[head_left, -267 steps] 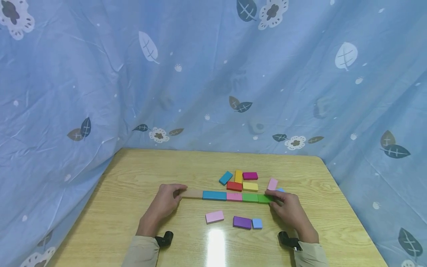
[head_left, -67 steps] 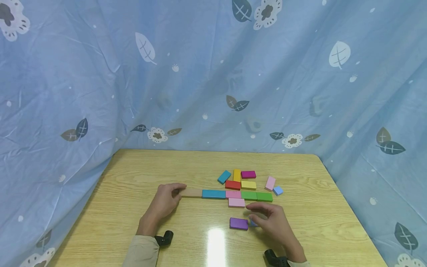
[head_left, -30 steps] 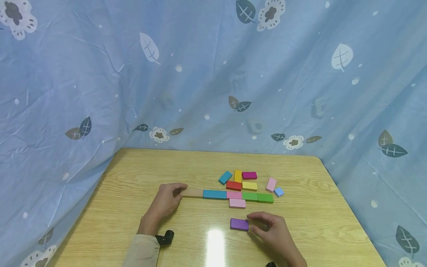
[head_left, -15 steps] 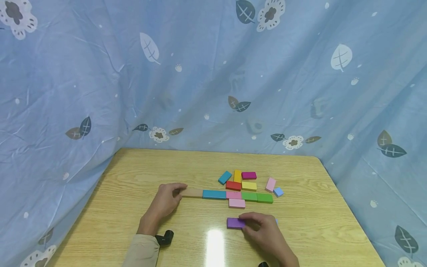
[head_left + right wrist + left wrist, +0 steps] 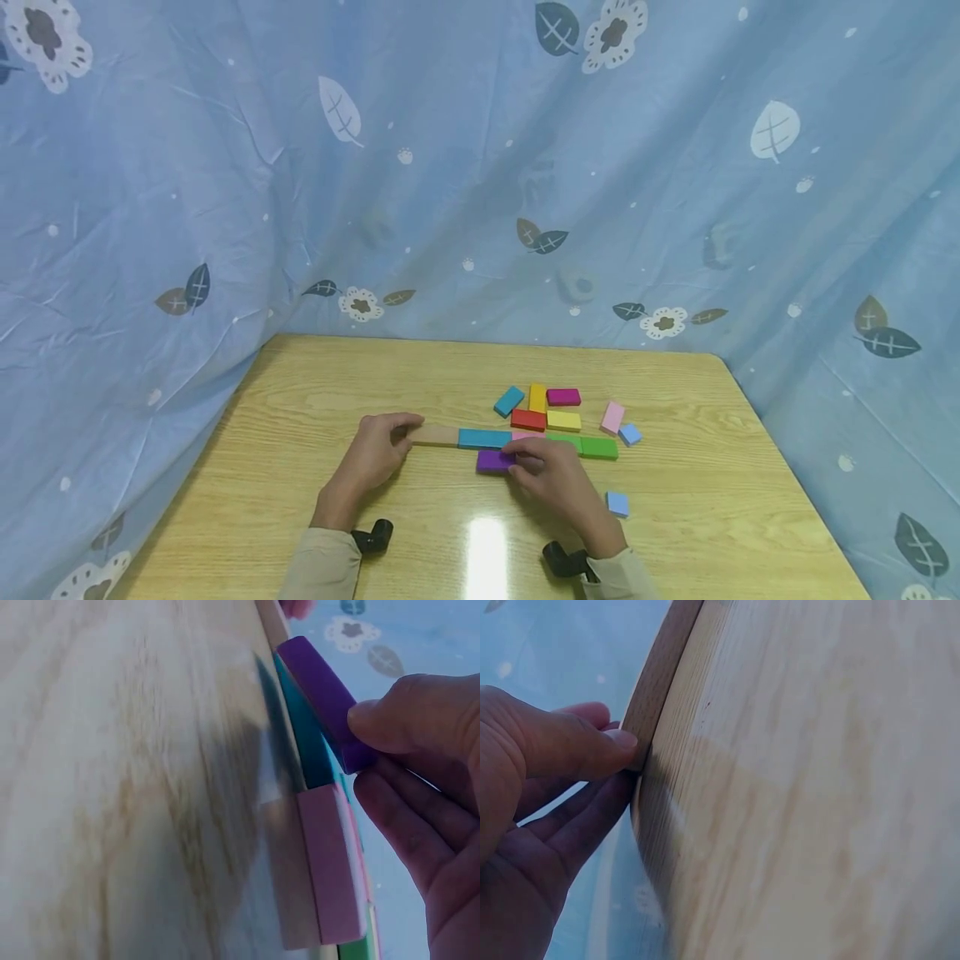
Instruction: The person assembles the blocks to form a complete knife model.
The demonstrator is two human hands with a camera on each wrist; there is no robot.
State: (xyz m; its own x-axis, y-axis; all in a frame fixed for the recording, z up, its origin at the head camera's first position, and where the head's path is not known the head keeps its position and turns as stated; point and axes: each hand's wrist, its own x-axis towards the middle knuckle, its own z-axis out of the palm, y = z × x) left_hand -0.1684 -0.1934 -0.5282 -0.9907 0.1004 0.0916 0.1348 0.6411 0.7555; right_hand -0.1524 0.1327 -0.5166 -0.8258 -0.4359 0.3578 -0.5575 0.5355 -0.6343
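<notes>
My left hand (image 5: 381, 450) pinches the left end of a tan wooden block (image 5: 437, 435); thumb and fingers show at that end in the left wrist view. The tan block starts a row that runs right through a blue block (image 5: 484, 439), a pink block (image 5: 528, 435) and two green blocks (image 5: 599, 448). Between thumb and fingers, my right hand (image 5: 553, 477) holds a purple block (image 5: 319, 694) by its right end, raised and tilted in front of the blue one. A pale pink block (image 5: 330, 862) lies against the row's near side, hidden by that hand in the head view.
Behind the row lie a small blue block (image 5: 509, 402), orange (image 5: 537, 397), red (image 5: 528, 420), magenta (image 5: 563, 397) and yellow (image 5: 563, 420) blocks. A pink block (image 5: 612, 417) and a light blue block (image 5: 630, 434) sit right; another light blue block (image 5: 617, 504) lies nearer.
Earlier the pale pink block came to the row's near side. Since then my right hand has taken the purple block and carried it forward and left. My left hand has stayed at the tan block.
</notes>
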